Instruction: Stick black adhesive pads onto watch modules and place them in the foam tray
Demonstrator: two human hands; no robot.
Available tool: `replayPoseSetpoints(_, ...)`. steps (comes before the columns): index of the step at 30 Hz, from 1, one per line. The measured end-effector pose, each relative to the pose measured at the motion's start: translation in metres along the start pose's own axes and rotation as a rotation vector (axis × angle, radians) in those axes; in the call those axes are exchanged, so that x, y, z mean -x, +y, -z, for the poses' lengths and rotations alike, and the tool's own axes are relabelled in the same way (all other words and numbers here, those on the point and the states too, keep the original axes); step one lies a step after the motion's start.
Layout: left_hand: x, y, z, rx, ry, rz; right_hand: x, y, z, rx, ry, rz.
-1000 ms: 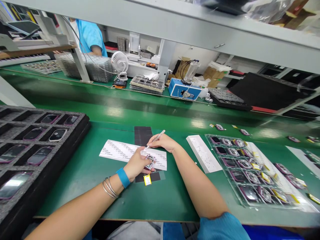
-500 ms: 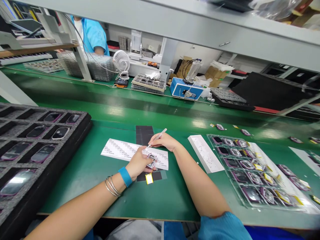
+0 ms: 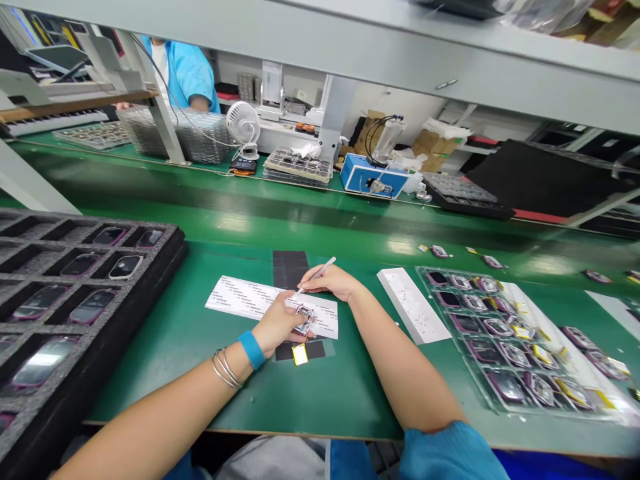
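My left hand (image 3: 277, 325) grips a small open smartwatch case (image 3: 303, 321) with its inner parts showing. From the case hangs a small silver battery with yellow edges (image 3: 300, 355), joined by a thin wire. Pinched in my right hand (image 3: 330, 282) is a pair of tweezers (image 3: 320, 271), slanting down to the left toward the case; their tips are hidden near my left fingers. Under both hands lies a white printed sheet (image 3: 240, 298), crossing dark strips (image 3: 290, 265) on the green bench.
A grey foam tray (image 3: 165, 243) with watch cases is on the left. To the right stand a white block with tiny pieces (image 3: 413, 303) and a clear plastic tray (image 3: 473, 373) of watch parts. A shelf beam (image 3: 320, 40) crosses above; a person (image 3: 187, 73) is beyond.
The view has shifted slightly. Both hands keep their hold on the watch case and the tweezers, with almost no visible movement.
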State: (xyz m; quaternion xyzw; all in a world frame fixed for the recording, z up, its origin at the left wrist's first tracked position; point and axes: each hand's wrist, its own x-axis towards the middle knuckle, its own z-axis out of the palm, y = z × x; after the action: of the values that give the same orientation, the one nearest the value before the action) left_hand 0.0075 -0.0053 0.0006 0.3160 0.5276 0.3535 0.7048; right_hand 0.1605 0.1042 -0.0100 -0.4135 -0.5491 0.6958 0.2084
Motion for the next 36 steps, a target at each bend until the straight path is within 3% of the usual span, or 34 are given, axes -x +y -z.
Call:
replayPoseSetpoints(3,-0.001,0.000,0.003,0.022,-0.008,0.004,0.011,-0.007,0.000,-0.102,0.023,0.035)
replayPoseSetpoints(6,0.001,0.004,0.006,0.085,-0.049,0.018,0.031,-0.018,-0.006,-0.222,0.162,0.155)
replayPoseSetpoints(10,0.010,0.015,0.008,0.211,-0.182,-0.047,0.061,-0.024,-0.027,-0.373,0.340,0.348)
replayPoseSetpoints(13,0.016,0.020,0.008,0.328,-0.178,-0.142,0.072,-0.016,-0.046,-0.495,0.408,0.459)
replayPoseSetpoints(22,0.012,0.020,0.010,0.514,-0.148,-0.331,0.064,0.008,-0.081,-0.515,0.557,0.572)
replayPoseSetpoints(36,0.009,0.019,0.009,0.547,-0.158,-0.397,0.062,0.014,-0.085,-0.416,0.574,0.644)
